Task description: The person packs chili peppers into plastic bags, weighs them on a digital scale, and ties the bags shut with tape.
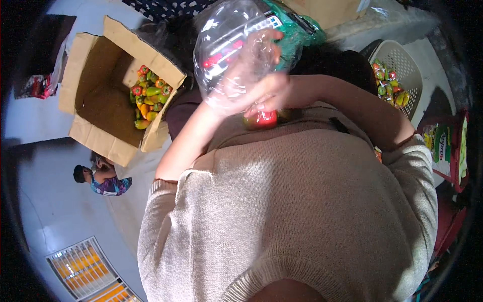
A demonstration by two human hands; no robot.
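Observation:
A puffed-out clear plastic bag (221, 45) with pink-red marks is in front of my chest, at the top middle. My left hand (254, 58) shows through the film, smeared by motion; whether it is inside the bag or behind it I cannot tell. Crossing from the right, my right hand (269, 90) closes on the gathered plastic by my left wrist. Just under its fingers is a red pepper (264, 119), partly hidden, with something greenish beside it.
At left an open cardboard box (95, 80) holds green, orange and red peppers (150, 95). A beige perforated basket (405, 63) at right holds bagged peppers (387, 83). Green plastic (307, 32) lies behind my hands. Another person (105, 176) sits at far left.

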